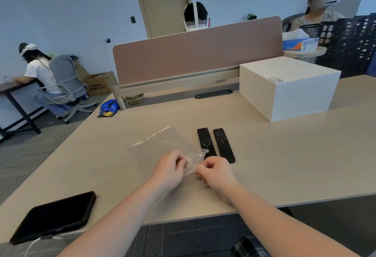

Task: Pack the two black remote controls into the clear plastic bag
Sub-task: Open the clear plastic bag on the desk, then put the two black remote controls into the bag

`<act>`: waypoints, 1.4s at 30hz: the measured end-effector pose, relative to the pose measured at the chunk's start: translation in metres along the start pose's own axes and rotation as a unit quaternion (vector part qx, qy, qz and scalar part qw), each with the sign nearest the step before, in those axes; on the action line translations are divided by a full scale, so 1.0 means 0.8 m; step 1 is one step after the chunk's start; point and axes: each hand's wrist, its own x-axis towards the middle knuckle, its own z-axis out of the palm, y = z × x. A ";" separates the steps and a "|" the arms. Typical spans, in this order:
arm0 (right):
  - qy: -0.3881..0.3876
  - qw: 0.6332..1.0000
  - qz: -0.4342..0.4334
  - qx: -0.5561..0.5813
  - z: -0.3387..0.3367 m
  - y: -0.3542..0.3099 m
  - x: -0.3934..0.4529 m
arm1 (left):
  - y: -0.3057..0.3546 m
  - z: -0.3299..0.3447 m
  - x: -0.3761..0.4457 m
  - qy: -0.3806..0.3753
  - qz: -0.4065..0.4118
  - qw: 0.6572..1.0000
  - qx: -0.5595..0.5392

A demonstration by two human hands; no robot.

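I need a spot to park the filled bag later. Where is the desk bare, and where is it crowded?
Bare: the stretch right of the two remotes, in front of the white box, and the strip between the phone and the clear bag. Crowded: the centre, where both hands pinch the bag's edge beside the remotes.

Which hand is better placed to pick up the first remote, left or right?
Probably the right hand. It is beside the near ends of the two remotes. The left hand is farther from them and pinches the bag, so it can keep the mouth open.
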 end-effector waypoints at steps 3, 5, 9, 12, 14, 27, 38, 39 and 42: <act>0.022 1.000 0.011 0.003 0.002 0.001 0.001 | -0.005 -0.020 0.012 0.060 0.009 0.995 0.076; 0.027 0.999 0.011 -0.013 0.004 0.001 0.001 | -0.007 -0.047 0.026 0.081 -0.004 0.986 0.145; 0.039 0.999 0.002 -0.025 0.007 -0.001 0.002 | -0.004 -0.069 0.037 -0.002 0.040 0.977 0.208; 0.059 0.998 -0.002 -0.019 0.005 -0.001 0.002 | -0.007 -0.076 0.032 -0.069 0.069 0.974 0.203; 0.061 0.998 -0.001 -0.024 0.006 0.000 0.002 | -0.011 -0.081 0.029 -0.068 0.070 0.969 0.227; 0.107 0.992 -0.018 -0.070 0.012 0.007 0.008 | -0.044 -0.104 0.019 0.005 -0.069 0.937 0.343; 0.208 0.968 -0.112 -0.078 0.008 0.006 0.005 | -0.023 -0.124 0.003 0.136 0.027 0.971 0.195; 0.221 0.964 -0.118 -0.087 0.008 0.006 0.005 | -0.022 -0.124 0.002 0.138 0.029 0.972 0.188; 0.204 0.959 -0.089 -0.175 0.009 0.008 0.004 | -0.025 -0.120 -0.002 0.127 0.049 0.965 0.225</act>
